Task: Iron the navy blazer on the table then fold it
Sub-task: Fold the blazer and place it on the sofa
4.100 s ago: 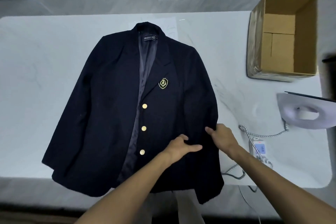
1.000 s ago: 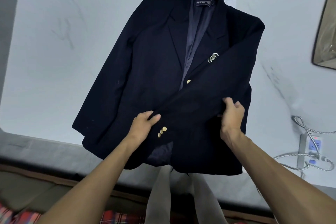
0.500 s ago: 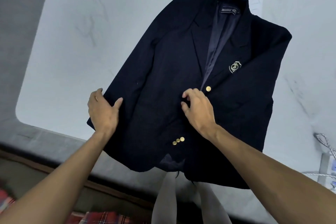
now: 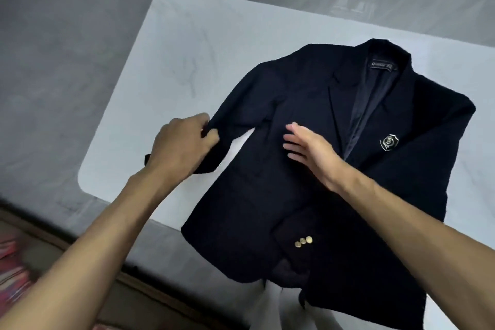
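Note:
The navy blazer (image 4: 267,195) lies face up on the white marble table (image 4: 171,61), its hem hanging over the near edge. Its right-side sleeve is folded across the front, the cuff with three gold buttons (image 4: 303,241) near the hem. A gold crest (image 4: 389,141) shows on the chest. My left hand (image 4: 182,142) grips the other sleeve, lifted and bent away from the body. My right hand (image 4: 310,149) lies flat, fingers straight, on the blazer's front panel.
The table's rounded left corner (image 4: 88,177) is close to my left hand, with grey floor beyond it. White trouser legs (image 4: 270,308) show below the near edge. Iron, socket strip and box are out of view.
My left hand has taken hold of the left sleeve and raised it off the table. My right hand has flattened on the front. The view has swung left.

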